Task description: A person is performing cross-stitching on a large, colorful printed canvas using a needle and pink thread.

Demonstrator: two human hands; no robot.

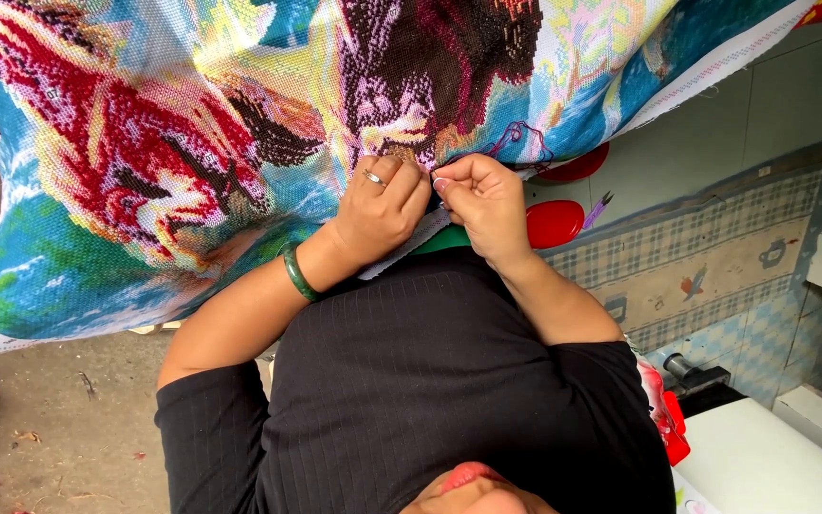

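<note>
Cross-stitch cloth [145, 143]: hangs spread in front of the person, its lower edge drawn to the chest so the stitching spot sits close; dense blocks of red, blue, yellow and dark brown, with a white unstitched border.
Left hand [378, 214]: fingers closed on the cloth's edge, holding it steady; ring and green bangle [297, 274] worn.
Right hand [487, 205]: fingertips pinched together at the same edge; a needle cannot be made out.
Purple thread [525, 143]: loops loose just above.

the embroidery cloth [192, 143] was woven canvas, densely stitched, grainy and matt; the bangle [298, 274] looked like glossy green stone; the ring [374, 177] was shiny metal; the red stool [556, 224] was smooth, glossy plastic.
</note>
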